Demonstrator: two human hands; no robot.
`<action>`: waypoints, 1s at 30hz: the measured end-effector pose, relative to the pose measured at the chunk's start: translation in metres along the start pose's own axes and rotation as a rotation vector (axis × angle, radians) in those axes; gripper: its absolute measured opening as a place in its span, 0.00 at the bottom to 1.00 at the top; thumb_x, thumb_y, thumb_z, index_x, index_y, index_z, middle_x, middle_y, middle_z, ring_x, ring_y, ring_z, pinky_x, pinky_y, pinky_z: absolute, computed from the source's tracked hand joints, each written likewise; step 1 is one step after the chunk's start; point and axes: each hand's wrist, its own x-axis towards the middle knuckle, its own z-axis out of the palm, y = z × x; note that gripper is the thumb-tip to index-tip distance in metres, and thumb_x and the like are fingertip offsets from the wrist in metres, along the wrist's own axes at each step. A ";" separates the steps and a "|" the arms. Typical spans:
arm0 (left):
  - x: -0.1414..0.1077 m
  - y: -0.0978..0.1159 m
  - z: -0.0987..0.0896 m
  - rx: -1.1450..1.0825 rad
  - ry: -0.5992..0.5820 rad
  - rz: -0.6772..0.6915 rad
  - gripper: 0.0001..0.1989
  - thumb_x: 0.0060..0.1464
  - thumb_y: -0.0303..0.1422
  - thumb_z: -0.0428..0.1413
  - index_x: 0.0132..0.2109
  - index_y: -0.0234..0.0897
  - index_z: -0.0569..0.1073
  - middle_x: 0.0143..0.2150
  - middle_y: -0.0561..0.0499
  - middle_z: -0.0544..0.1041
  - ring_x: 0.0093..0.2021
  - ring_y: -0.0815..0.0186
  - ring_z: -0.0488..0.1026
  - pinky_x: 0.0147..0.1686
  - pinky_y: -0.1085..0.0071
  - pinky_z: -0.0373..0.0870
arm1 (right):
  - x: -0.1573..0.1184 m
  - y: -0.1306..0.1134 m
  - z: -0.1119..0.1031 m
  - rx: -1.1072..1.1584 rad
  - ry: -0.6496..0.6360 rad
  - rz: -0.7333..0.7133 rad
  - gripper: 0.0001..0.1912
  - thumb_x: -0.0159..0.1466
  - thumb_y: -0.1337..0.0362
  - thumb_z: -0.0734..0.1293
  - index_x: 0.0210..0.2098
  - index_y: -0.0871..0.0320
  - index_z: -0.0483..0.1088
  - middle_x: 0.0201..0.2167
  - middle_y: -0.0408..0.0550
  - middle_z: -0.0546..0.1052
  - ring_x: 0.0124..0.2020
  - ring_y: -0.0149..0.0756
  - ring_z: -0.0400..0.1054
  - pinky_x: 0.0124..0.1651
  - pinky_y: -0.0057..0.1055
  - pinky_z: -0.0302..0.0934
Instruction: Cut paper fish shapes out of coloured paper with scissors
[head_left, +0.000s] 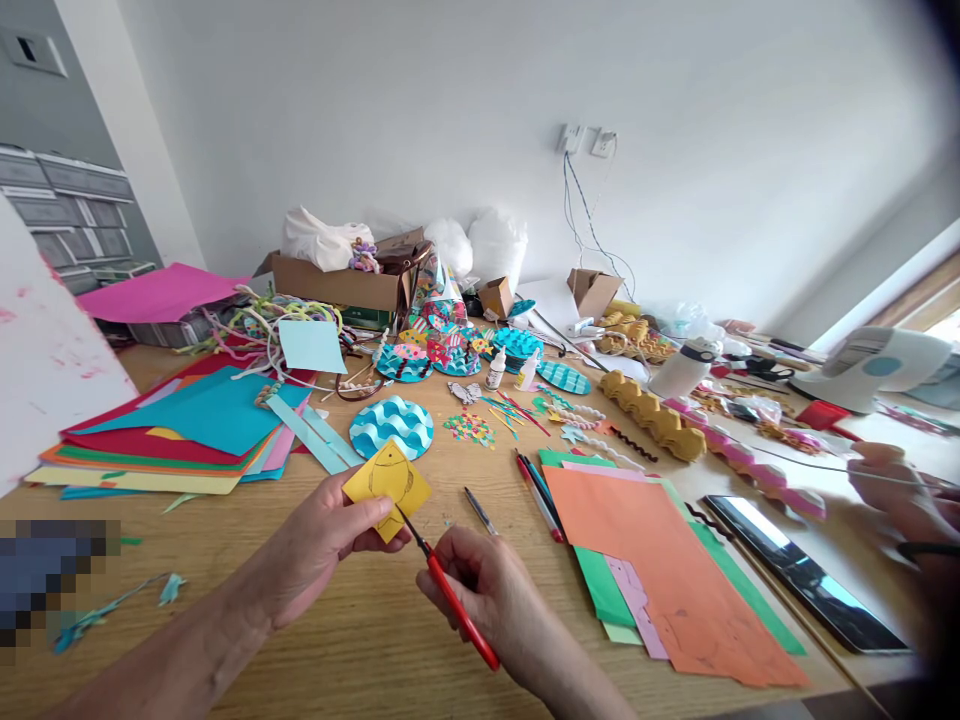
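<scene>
A yellow paper square [381,472] with a fish-like outline drawn on it is pinched in my left hand [341,520], thumb on top and fingers beneath. My right hand [484,585] grips a pair of red-handled scissors [457,605]. Their dark blades meet the paper's lower right edge, close to my left thumb. Just beyond the paper lies a round blue piece with white waves [391,428]. A pen [480,510] rests on the table right of the scissors' tips.
Stacked coloured paper [187,410] lies left; orange paper [622,520] and a black tablet [806,570] lie right. Glue bottles [496,370], confetti [470,430] and wavy blue discs sit further back. Another person's hand [892,490] is at the right edge. A cardboard box [337,285] stands by the wall.
</scene>
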 end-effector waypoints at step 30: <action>-0.001 0.009 -0.004 0.043 -0.016 -0.012 0.06 0.47 0.33 0.61 0.34 0.38 0.73 0.30 0.53 0.74 0.27 0.70 0.66 0.23 0.78 0.61 | -0.010 -0.001 0.004 0.458 -0.161 0.123 0.15 0.57 0.54 0.67 0.25 0.58 0.61 0.14 0.35 0.64 0.14 0.23 0.54 0.17 0.20 0.46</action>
